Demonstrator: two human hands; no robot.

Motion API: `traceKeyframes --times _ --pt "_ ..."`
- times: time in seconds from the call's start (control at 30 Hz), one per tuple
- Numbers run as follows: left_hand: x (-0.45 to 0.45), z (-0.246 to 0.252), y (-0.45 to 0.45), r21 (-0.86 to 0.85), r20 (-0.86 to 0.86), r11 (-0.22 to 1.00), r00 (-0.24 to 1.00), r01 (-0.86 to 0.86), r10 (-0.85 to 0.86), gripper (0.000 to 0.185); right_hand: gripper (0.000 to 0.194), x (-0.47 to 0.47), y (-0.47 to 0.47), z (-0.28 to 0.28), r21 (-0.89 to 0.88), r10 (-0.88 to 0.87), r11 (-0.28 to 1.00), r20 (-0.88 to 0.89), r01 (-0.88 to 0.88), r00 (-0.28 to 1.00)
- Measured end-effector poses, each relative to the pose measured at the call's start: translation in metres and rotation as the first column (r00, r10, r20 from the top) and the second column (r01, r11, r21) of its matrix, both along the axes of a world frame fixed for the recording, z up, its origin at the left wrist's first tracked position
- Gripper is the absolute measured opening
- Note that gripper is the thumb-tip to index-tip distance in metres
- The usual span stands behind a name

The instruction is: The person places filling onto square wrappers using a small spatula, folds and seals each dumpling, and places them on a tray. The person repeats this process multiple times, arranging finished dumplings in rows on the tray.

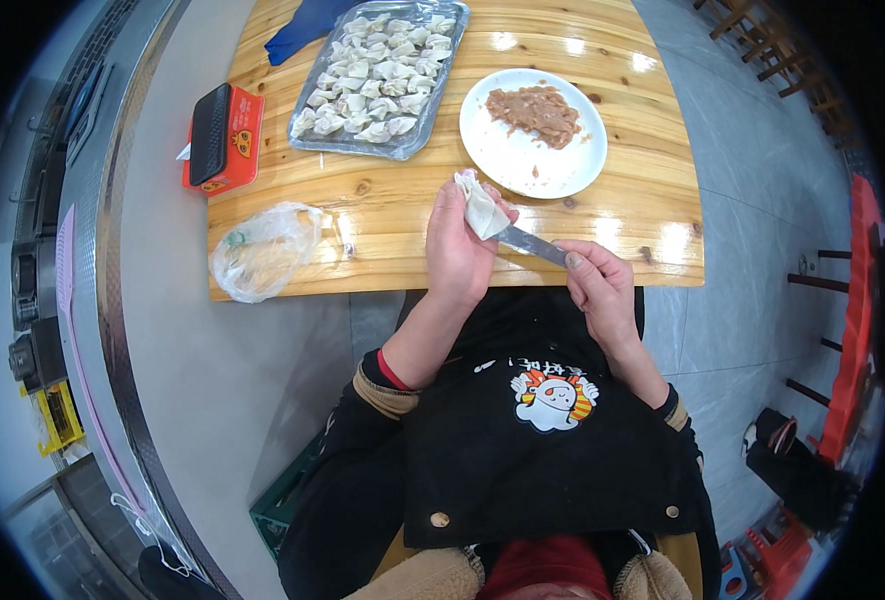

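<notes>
My left hand [459, 244] holds a partly folded wonton wrapper [484, 210] above the near edge of the wooden table [382, 247]. Between the fingers of my right hand [600, 289] is one end of a flat metal blade [532, 246]. The blade's far end touches the wrapper's lower corner; its tip is hidden there. Beyond my hands, a white plate [555, 176] carries a mound of minced meat [536, 114], with smears on its near side. Rows of folded wontons [375, 88] lie on a plastic-covered tray [352, 148] farther left.
A red tissue box [244, 142] and a crumpled clear plastic bag [266, 251] sit on the table's left side. Blue cloth [304, 30] lies by the tray's far corner. Left stands a metal counter [105, 172] with a pink fly swatter [82, 360]. A green crate [285, 495] is below.
</notes>
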State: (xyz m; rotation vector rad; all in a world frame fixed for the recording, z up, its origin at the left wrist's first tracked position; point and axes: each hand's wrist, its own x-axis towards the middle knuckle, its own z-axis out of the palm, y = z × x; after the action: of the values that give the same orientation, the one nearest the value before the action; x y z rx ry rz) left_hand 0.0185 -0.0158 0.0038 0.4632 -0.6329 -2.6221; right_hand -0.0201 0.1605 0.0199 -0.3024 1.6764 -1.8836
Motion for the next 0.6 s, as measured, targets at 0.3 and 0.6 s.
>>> traceKeyframes --times 0.3,0.6 --pt "0.006 -0.005 0.005 -0.604 -0.07 0.78 0.986 -0.163 0.151 0.022 0.021 -0.002 -0.001 0.008 -0.142 -0.054 0.986 0.193 0.082 0.98" --pt "0.009 -0.007 0.011 -0.843 -0.062 0.53 0.995 -0.096 0.082 0.021 0.023 0.003 -0.004 0.013 -0.116 -0.049 0.991 0.13 0.064 0.99"
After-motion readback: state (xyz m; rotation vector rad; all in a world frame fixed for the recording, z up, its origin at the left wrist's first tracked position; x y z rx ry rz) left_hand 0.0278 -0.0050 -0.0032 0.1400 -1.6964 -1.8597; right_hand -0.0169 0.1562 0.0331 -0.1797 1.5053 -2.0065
